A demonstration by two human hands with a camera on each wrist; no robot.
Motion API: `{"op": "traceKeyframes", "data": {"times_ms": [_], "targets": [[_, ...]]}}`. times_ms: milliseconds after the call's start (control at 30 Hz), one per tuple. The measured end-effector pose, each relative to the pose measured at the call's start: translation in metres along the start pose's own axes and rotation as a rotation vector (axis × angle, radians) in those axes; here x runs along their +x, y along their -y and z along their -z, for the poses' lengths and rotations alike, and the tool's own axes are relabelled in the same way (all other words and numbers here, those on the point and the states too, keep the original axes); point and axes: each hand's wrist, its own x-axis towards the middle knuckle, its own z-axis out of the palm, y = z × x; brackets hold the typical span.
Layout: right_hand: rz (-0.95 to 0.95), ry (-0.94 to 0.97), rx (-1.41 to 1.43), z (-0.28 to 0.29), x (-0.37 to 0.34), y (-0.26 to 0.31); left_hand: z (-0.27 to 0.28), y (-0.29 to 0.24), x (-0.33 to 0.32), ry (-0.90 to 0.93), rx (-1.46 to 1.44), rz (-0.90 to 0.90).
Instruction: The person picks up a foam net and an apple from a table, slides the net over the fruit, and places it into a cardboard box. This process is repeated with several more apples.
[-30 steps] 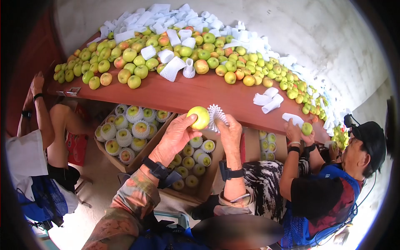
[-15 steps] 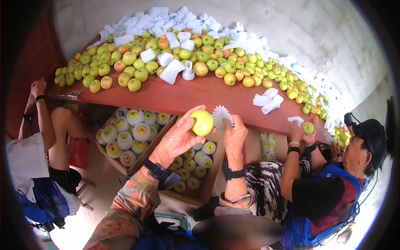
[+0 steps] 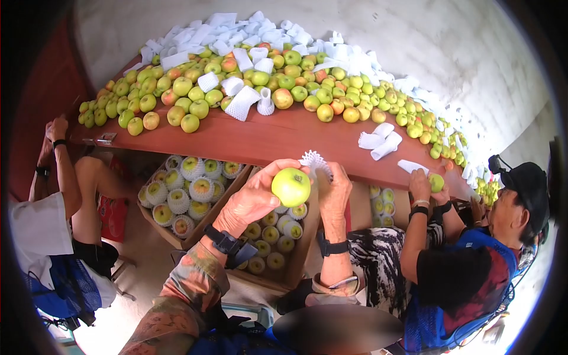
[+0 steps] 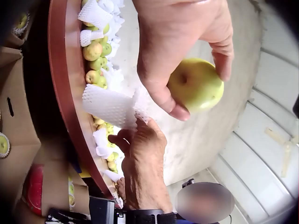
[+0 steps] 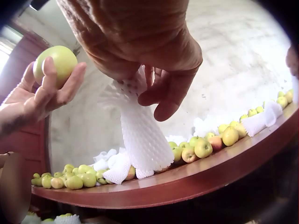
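My left hand (image 3: 255, 198) grips a green apple (image 3: 290, 187) between thumb and fingers, above the edge of the red-brown table. In the left wrist view the stem hollow of the apple (image 4: 198, 88) shows. Close to its right, my right hand (image 3: 335, 192) pinches a white foam net sleeve (image 3: 315, 161) by one end. The sleeve (image 5: 145, 135) hangs down from the fingers in the right wrist view, its mesh stretched long. Apple and sleeve are apart, and the apple is bare.
A long heap of apples (image 3: 186, 83) and a pile of foam nets (image 3: 219, 29) cover the table's (image 3: 195, 140) back. Below stand cardboard boxes (image 3: 303, 248) of netted apples. A person (image 3: 467, 260) at right holds an apple and a net; another (image 3: 44, 225) sits at left.
My left hand has turned the apple and brought it slightly lower and right, with the fingers shifting around it. My right hand keeps the net, which has tilted a little.
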Motion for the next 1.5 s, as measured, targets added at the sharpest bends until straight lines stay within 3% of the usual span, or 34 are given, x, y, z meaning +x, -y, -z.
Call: {"op": "traceKeyframes", "data": {"times_ms": [567,767,967,1000,1500], "targets": [[0.010,0.007,0.007,0.000,-0.001,-0.025,0.000,0.012,0.011,0.078,0.135,0.076],[0.016,-0.019,0.017,-0.001,0.002,-0.026,-0.011,0.009,0.013,-0.055,0.288,0.169],[-0.043,0.030,-0.017,0.000,0.002,-0.022,0.002,0.018,0.010,-0.213,0.250,0.283],[-0.060,0.039,-0.002,0.000,0.002,-0.020,0.000,0.023,0.011,-0.324,0.263,0.252],[-0.041,0.127,0.014,-0.006,0.000,-0.021,0.009,0.022,0.015,-0.393,0.286,0.092]]}}
